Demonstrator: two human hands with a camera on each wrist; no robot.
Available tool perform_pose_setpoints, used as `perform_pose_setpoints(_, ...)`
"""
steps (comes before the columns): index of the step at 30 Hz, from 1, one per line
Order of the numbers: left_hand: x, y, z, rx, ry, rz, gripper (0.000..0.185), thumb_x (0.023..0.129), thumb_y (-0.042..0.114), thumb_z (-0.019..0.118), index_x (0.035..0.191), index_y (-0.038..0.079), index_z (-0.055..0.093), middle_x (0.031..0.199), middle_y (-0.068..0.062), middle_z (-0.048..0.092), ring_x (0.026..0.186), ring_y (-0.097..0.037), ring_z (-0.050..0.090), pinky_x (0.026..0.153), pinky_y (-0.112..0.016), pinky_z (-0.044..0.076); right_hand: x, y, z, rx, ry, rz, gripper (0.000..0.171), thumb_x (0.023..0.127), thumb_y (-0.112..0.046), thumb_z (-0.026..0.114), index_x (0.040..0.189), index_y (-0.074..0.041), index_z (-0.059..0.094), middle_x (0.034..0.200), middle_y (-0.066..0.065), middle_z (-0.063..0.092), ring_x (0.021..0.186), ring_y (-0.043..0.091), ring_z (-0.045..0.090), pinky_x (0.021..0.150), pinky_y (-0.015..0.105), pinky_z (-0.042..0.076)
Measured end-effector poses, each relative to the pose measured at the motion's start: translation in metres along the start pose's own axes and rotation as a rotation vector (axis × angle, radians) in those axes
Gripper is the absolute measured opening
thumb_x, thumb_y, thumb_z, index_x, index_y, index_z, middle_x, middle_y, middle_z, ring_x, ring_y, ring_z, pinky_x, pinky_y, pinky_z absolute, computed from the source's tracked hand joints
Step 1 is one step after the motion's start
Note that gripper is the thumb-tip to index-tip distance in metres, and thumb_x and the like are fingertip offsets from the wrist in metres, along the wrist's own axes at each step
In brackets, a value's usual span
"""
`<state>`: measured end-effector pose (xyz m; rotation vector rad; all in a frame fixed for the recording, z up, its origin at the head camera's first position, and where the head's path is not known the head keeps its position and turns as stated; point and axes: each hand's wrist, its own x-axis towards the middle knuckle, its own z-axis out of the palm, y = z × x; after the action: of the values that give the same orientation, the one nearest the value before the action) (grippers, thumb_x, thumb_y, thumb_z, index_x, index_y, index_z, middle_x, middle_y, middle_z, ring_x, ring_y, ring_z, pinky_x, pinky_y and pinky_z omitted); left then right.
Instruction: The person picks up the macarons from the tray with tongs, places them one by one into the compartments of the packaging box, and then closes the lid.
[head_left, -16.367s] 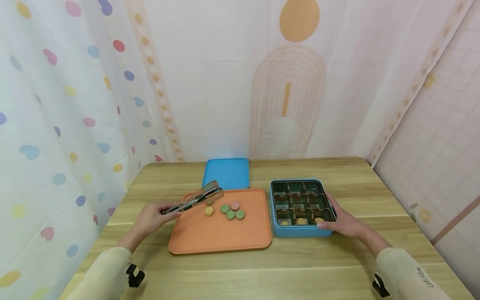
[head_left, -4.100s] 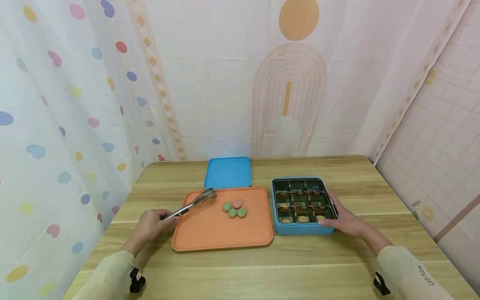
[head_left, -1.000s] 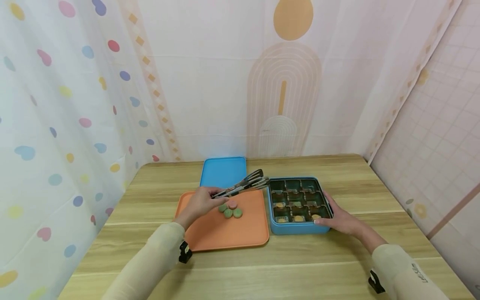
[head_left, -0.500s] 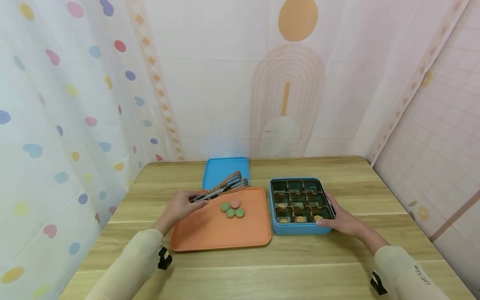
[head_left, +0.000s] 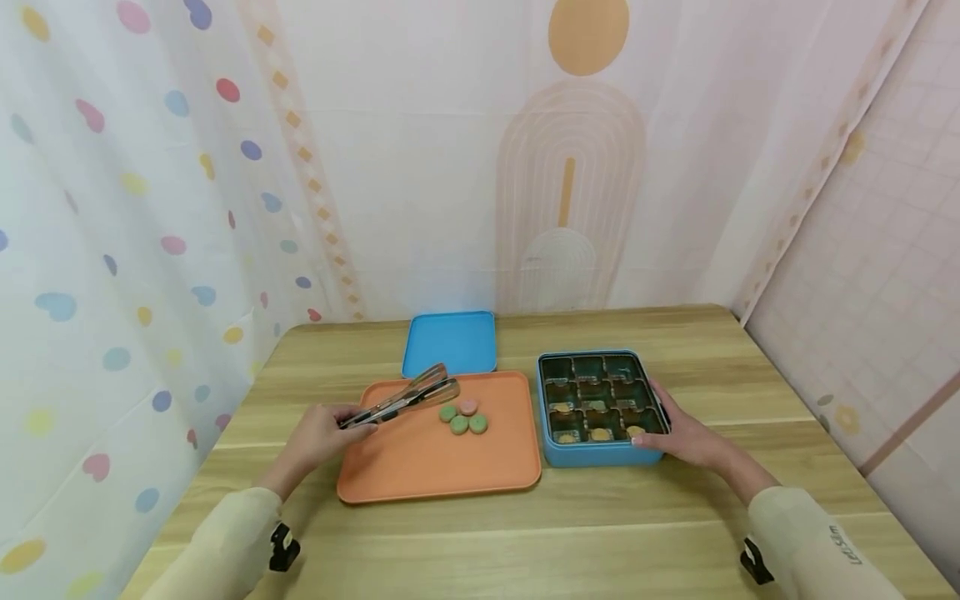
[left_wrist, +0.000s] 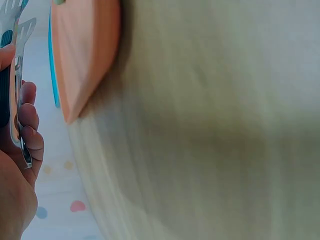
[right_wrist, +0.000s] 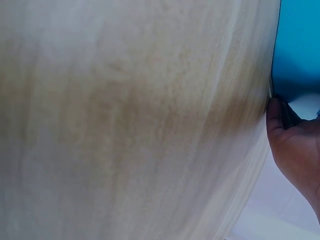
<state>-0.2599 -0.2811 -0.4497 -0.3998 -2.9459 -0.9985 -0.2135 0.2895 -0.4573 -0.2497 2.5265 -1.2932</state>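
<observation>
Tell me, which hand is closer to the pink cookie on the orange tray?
The left. The left hand holds tongs at the tray's left edge, their tips close beside the pink cookie. The right hand rests against the blue box, farther to the cookie's right.

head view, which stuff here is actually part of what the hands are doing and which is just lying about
In use:
- tongs, held by the left hand
- four round cookies on the orange tray
- blue compartment box, steadied by the right hand

Lying about:
- blue lid behind the tray
- wooden table
</observation>
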Motion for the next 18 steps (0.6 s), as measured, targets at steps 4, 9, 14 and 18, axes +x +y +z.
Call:
perform_pose_setpoints(4,-0.006,-0.004,-0.001,0.018,0.02,-0.001,0.03,0.086,0.038,0.078,0.099,0.011,0.077,0.074,0.006,0.066,0.061,-0.012,0.05,0.056,-0.027,0.04,0.0,0.0,-0.001,0.006,-0.002,-0.005,0.111,0.09,-0.036,0.073,0.158,-0.011,-0.012,0.158,0.034,-0.006,0.141,0.059,0.003,0.105,0.074,0.015)
perform_pose_setpoints(9,-0.013,-0.007,0.0,0.021,0.017,-0.032,0.032,0.085,0.037,0.079,0.1,0.009,0.078,0.077,0.006,0.068,0.064,-0.01,0.052,0.059,-0.025,0.042,-0.001,-0.001,-0.002,-0.003,-0.003,0.0,0.111,0.091,-0.038,0.072,0.158,-0.011,-0.013,0.158,0.035,-0.007,0.14,0.059,0.003,0.105,0.074,0.015)
perform_pose_setpoints(14,-0.016,-0.009,0.0,0.03,0.005,-0.046,0.035,0.085,0.038,0.079,0.103,0.008,0.078,0.083,0.004,0.071,0.069,-0.012,0.055,0.062,-0.026,0.044,-0.001,-0.001,-0.001,0.004,0.0,-0.005,0.112,0.091,-0.038,0.072,0.158,-0.011,-0.013,0.158,0.035,-0.006,0.141,0.059,0.003,0.105,0.073,0.014)
perform_pose_setpoints(18,-0.017,-0.011,0.0,0.032,-0.004,-0.058,0.035,0.085,0.037,0.079,0.104,0.008,0.077,0.083,0.003,0.07,0.069,-0.013,0.055,0.06,-0.027,0.044,-0.001,-0.002,0.0,0.004,0.001,-0.001,0.112,0.091,-0.038,0.072,0.158,-0.011,-0.012,0.158,0.035,-0.006,0.14,0.059,0.004,0.105,0.073,0.015)
